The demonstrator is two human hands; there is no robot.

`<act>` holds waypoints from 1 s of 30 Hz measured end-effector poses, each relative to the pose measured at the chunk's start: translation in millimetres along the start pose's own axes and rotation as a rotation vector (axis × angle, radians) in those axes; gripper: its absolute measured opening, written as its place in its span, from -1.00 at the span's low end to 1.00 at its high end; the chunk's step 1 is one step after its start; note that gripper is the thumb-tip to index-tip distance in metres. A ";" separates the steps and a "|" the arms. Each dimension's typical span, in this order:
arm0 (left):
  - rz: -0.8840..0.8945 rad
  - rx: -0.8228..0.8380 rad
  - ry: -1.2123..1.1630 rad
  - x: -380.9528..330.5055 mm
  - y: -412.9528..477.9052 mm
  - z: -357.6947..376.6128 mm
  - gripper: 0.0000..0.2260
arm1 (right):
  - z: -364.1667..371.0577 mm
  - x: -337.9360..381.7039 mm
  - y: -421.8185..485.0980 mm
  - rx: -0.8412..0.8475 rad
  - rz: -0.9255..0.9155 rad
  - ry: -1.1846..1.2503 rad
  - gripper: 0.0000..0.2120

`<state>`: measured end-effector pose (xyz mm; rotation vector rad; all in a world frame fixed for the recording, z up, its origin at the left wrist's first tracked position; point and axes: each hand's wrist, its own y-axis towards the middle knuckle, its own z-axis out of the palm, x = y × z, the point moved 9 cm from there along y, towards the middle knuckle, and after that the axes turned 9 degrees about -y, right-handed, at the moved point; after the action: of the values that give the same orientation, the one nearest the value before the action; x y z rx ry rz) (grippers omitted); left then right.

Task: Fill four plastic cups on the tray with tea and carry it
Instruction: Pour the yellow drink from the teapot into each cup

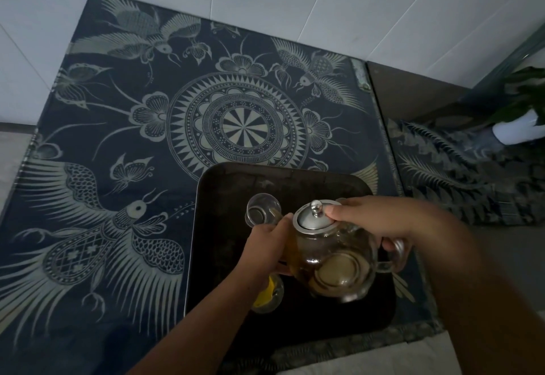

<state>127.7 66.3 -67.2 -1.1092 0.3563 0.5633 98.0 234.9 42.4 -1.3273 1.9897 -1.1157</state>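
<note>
A dark rectangular tray (236,186) lies on the patterned table. My right hand (374,221) grips the handle of a glass teapot (333,259) with a steel lid, a finger pressing beside the lid knob; the pot is tilted to the left over the tray. My left hand (265,248) is closed around a clear cup at the spout, and the cup is mostly hidden. An empty clear cup (261,209) stands behind that hand. Another cup (269,295) with yellow tea sits nearer me, partly under my left wrist. Amber tea fills the pot's left side.
The table (118,139) has a dark glass top with pale bird and flower patterns. White tiled floor surrounds it. At the right sits a lower patterned surface (460,180) with a plant in a white pot (522,127). The tray sits near the table's front right corner.
</note>
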 end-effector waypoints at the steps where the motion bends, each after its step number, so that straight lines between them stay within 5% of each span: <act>1: 0.000 0.002 -0.004 -0.6 -0.4 0.1 -0.64 | -0.8 1.0 -0.4 0.003 0.000 0.023 -0.53; 14: 0.002 0.009 -0.049 -4.0 -0.7 -0.1 -0.67 | -7.6 6.1 2.3 0.040 0.030 -0.051 -0.53; 19: -0.002 0.027 -0.066 -1.1 -2.5 1.2 -0.67 | -7.6 5.9 4.8 0.060 0.034 -0.074 -0.29; 30: -0.019 0.031 -0.080 1.7 -4.4 -0.2 -0.68 | -3.0 4.3 10.2 0.102 0.081 -0.036 -0.13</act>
<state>131.7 65.1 -65.0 -1.0565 0.2840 0.5814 88.8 234.0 35.6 -1.1959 1.9166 -1.1321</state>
